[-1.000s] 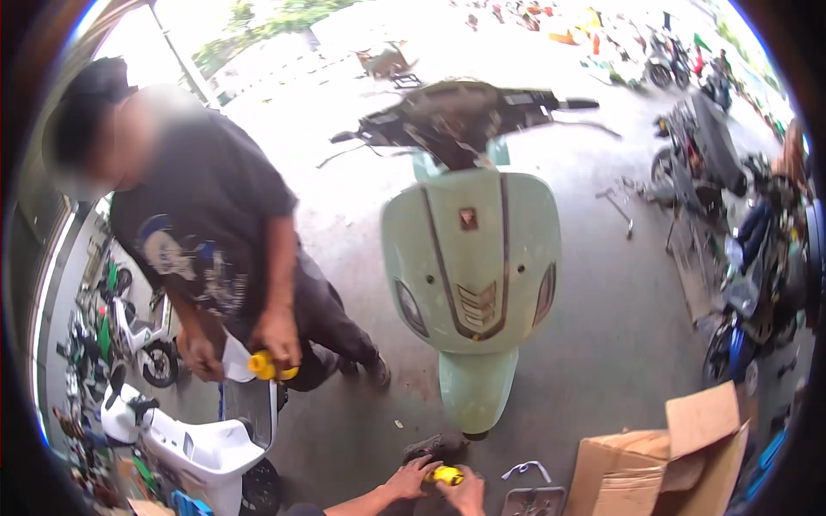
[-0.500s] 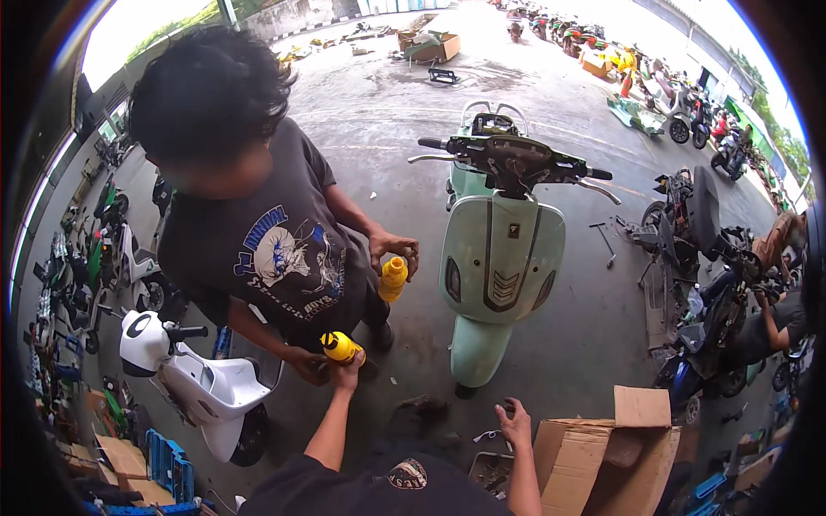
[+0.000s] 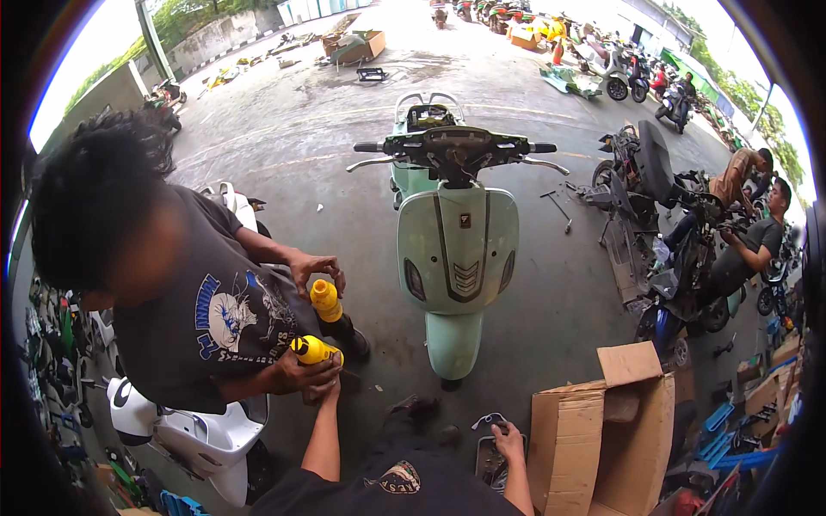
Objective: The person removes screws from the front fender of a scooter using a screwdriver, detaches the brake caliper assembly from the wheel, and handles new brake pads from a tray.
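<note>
My left hand (image 3: 322, 393) reaches up to a yellow bottle (image 3: 311, 349) that a person in a dark printed shirt (image 3: 215, 318) also grips from the side. That person's fingers cover mine, so my grip is hidden. The person's other hand rests on the top of a second yellow bottle (image 3: 325, 300), held upright just above the first. My right hand (image 3: 509, 441) hangs low with fingers apart over a small grey metal tray (image 3: 489, 460) on the floor, holding nothing.
A mint-green scooter (image 3: 456, 249) stands right ahead, nose toward me. An open cardboard box (image 3: 602, 430) sits at my right. A white scooter (image 3: 185, 434) is at lower left. Two people work on dark motorbikes (image 3: 680, 258) at the right. More bikes and boxes lie far off.
The view has tilted up and the person in the dark shirt is closer. That person's hand has closed around the bottle at my left hand. My right hand stays low by the tray.
</note>
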{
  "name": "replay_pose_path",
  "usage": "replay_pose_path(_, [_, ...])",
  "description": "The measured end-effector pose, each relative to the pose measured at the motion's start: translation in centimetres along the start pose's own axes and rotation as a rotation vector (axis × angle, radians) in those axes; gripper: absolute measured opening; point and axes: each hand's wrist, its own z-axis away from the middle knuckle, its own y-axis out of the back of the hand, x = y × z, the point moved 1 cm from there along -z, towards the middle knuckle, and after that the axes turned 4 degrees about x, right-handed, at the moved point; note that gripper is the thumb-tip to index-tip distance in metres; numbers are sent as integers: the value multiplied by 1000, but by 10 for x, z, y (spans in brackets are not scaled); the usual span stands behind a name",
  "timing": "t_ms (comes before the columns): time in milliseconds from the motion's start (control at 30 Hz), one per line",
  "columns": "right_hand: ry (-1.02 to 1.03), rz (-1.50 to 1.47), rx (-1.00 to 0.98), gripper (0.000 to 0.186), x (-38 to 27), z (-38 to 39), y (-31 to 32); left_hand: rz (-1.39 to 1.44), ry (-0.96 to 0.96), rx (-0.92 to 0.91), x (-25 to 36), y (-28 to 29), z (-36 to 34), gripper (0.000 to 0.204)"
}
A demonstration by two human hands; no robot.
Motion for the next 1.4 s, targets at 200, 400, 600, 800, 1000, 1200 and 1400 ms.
replay_pose_path(200, [-265, -374, -61, 41, 54, -8, -44, 148, 102, 2, -11, -36, -43, 56])
replay_pose_path(400, [-873, -763, 48, 31, 140, 29, -88, -332, 645, -537, -125, -16, 16, 61])
replay_pose_path(600, [-1018, -808, 107, 29, 165, 94, -129, -806, 700, -1155, -226, 56, 76, 63])
replay_pose_path(800, [-1040, -830, 194, 30, 132, 115, -152, -909, 579, -1147, -213, -21, 12, 53])
replay_pose_path(1000, [-805, -772, 212, 28, 111, 89, -167, -570, 591, -1041, -146, -157, -51, 46])
replay_pose_path(1200, [-885, -899, 230, 31, 91, 67, -147, -493, 546, -1106, -127, -179, -43, 50])
replay_pose_path(1400, [-859, -954, 303, 31, 72, 72, -133, -840, 496, -1287, -198, -85, -8, 49])
